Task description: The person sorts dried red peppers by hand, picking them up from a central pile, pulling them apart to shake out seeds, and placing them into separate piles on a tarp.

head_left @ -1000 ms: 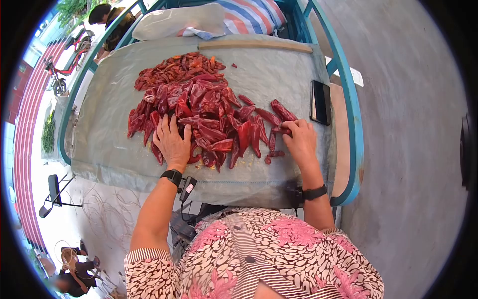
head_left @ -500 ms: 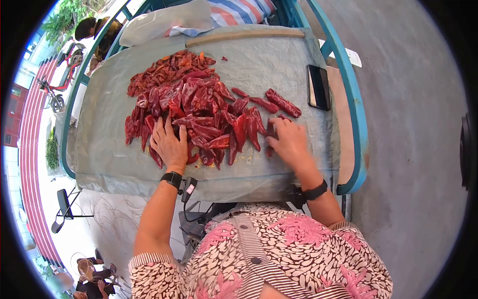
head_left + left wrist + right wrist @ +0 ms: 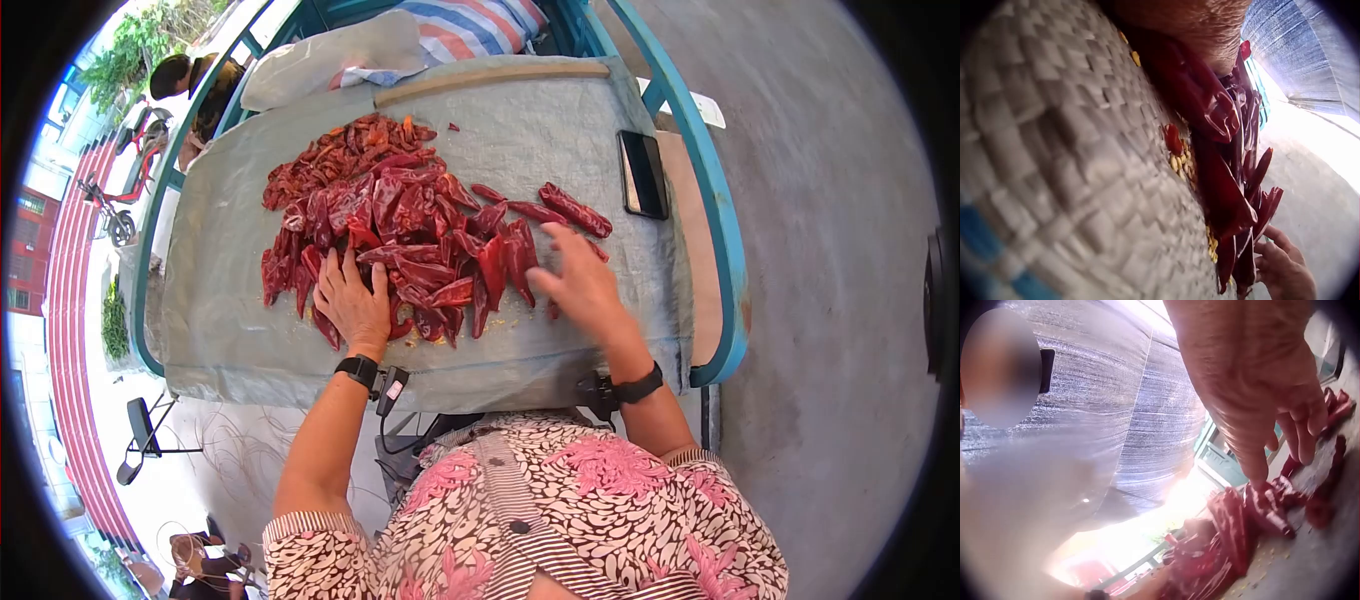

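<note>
Two hands at the dried chilli pile (image 3: 400, 200) mid-worktop (image 3: 560, 120): left hand (image 3: 352, 300) flat, fingers straight, on its near-left edge; right hand (image 3: 580, 285) spread, gripping nothing, nearer the stray chilli (image 3: 573, 208) lying slantwise just beyond its fingertips.

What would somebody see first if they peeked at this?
A big pile of red dried chillies lies in the middle of a grey woven sheet. The left hand rests flat on its near edge, and the right hand touches its right side. A black phone lies at the sheet's right edge.
</note>
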{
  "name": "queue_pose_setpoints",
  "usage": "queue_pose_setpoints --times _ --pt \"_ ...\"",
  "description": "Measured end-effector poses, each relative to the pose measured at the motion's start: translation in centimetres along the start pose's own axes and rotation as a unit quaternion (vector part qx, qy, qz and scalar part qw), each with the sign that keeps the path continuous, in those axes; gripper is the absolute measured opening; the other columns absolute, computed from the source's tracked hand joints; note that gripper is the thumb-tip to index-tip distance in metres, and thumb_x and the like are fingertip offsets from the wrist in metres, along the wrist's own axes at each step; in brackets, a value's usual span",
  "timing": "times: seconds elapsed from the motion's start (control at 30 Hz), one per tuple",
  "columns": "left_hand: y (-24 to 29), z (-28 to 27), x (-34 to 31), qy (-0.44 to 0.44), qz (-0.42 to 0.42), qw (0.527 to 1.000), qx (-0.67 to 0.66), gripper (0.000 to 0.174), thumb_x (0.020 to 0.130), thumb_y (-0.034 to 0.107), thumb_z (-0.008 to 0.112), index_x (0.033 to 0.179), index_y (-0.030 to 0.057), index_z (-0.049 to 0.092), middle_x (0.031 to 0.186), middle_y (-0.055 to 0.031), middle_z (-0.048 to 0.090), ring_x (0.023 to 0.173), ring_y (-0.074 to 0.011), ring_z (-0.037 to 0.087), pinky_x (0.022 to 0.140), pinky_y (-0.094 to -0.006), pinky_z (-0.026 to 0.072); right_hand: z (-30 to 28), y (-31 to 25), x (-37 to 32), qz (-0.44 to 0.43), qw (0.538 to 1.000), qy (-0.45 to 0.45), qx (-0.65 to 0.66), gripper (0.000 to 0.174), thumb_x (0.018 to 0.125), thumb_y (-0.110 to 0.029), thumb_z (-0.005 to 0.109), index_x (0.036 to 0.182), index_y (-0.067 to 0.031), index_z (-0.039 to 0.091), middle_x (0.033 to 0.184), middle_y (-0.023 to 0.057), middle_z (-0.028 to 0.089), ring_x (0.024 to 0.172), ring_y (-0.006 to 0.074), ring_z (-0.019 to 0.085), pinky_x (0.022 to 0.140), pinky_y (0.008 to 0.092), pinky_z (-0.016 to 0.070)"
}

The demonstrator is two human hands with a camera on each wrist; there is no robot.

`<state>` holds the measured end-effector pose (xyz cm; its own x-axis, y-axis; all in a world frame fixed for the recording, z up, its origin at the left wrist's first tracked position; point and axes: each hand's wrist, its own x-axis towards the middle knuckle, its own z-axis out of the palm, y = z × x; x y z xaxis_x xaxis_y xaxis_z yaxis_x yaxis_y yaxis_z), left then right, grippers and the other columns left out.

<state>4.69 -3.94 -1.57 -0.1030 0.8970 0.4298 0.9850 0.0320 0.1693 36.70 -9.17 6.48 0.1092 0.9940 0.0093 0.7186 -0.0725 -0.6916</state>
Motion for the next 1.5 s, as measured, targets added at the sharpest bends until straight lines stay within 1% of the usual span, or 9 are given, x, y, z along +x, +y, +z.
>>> queue_pose_setpoints --times 0.07,0.27,0.57,0.67,0.9,1.0,1.1,1.3,1.5 --pt "0.1 -0.2 0.1 -0.007 0.002 1.000 -0.005 0.057 0.100 0.047 0.055 0.141 0.0077 0.057 0.153 -0.0124 0.046 0.144 -0.0297 0.039 0.116 -0.0509 0.0255 1.6 -0.3 -0.3 -0.062 0.997 -0.015 -0.043 0.075 0.079 -0.030 0.082 0.145 -0.0121 0.050 0.121 0.0174 0.062 0.116 0.0388 0.060 0.096 0.0487 0.0506" --pt "0.0 -0.1 0.1 -0.006 0.000 1.000 -0.016 0.057 0.100 0.049 0.056 0.140 0.0088 0.058 0.153 -0.0124 0.047 0.144 -0.0301 0.038 0.117 -0.0530 0.0250 2.7 -0.1 1.4 -0.011 0.997 -0.043 -0.055 0.079 0.079 -0.023 0.077 0.149 -0.0108 0.042 0.120 0.0220 0.061 0.114 0.0402 0.062 0.094 0.0506 0.0516" --pt "0.1 -0.2 0.3 -0.004 -0.002 0.999 -0.047 0.059 0.101 0.050 0.055 0.143 0.0090 0.054 0.153 -0.0127 0.046 0.144 -0.0303 0.038 0.118 -0.0529 0.0233 5.1 -0.3 1.9 0.023 0.990 0.058 -0.129 0.074 0.080 -0.018 0.072 0.146 -0.0096 0.042 0.117 0.0220 0.064 0.108 0.0412 0.065 0.089 0.0526 0.0519" --pt "-0.2 -0.2 -0.1 -0.002 -0.003 0.997 -0.081 0.060 0.102 0.050 0.054 0.146 0.0095 0.051 0.152 -0.0123 0.047 0.144 -0.0297 0.038 0.119 -0.0526 0.0222 3.9 0.3 1.7 0.012 0.995 0.071 -0.063 0.070 0.081 -0.016 0.070 0.145 -0.0102 0.043 0.122 0.0219 0.065 0.111 0.0415 0.065 0.090 0.0522 0.0517" --pt "-1.2 -0.4 0.4 -0.026 -0.013 0.979 -0.201 0.060 0.104 0.051 0.051 0.148 0.0105 0.049 0.150 -0.0102 0.049 0.144 -0.0279 0.038 0.120 -0.0527 0.0170 -1.2 0.5 -0.8 0.049 0.983 0.128 -0.121 0.070 0.085 -0.017 0.071 0.148 -0.0099 0.041 0.127 0.0199 0.066 0.116 0.0388 0.064 0.092 0.0518 0.0510" --pt "-1.3 -1.7 1.7 -0.004 0.031 0.985 -0.171 0.055 0.102 0.046 0.057 0.145 0.0113 0.051 0.140 -0.0079 0.056 0.138 -0.0267 0.046 0.119 -0.0581 0.0165 -1.8 0.5 -1.9 0.061 0.986 0.127 -0.084 0.072 0.087 -0.019 0.071 0.150 -0.0101 0.039 0.123 0.0203 0.067 0.111 0.0384 0.065 0.092 0.0518 0.0508" --pt "-2.0 -3.4 4.3 -0.005 0.094 0.974 -0.204 0.051 0.102 0.043 0.059 0.141 0.0112 0.055 0.134 -0.0081 0.060 0.133 -0.0264 0.050 0.119 -0.0556 0.0180 -0.8 1.5 -2.2 0.010 0.970 0.210 -0.126 0.056 0.087 -0.016 0.070 0.140 -0.0100 0.053 0.115 0.0164 0.069 0.106 0.0359 0.065 0.091 0.0477 0.0517" --pt "-4.3 -1.8 8.4 0.014 0.152 0.982 -0.111 0.058 0.103 0.050 0.054 0.150 0.0157 0.049 0.148 -0.0114 0.053 0.144 -0.0300 0.040 0.119 -0.0547 0.0187 0.5 2.2 -5.2 -0.110 0.977 0.088 -0.161 0.020 0.083 -0.003 0.065 0.101 -0.0106 0.070 0.105 0.0069 0.068 0.100 0.0310 0.063 0.087 0.0416 0.0529" --pt "-5.9 2.1 9.3 0.005 0.145 0.987 -0.071 0.066 0.103 0.058 0.049 0.156 0.0203 0.041 0.155 -0.0112 0.046 0.148 -0.0318 0.034 0.118 -0.0585 0.0215 1.5 2.7 -5.9 -0.104 0.974 0.116 -0.165 0.026 0.084 0.001 0.061 0.101 -0.0138 0.072 0.105 0.0071 0.068 0.098 0.0309 0.063 0.086 0.0429 0.0535"
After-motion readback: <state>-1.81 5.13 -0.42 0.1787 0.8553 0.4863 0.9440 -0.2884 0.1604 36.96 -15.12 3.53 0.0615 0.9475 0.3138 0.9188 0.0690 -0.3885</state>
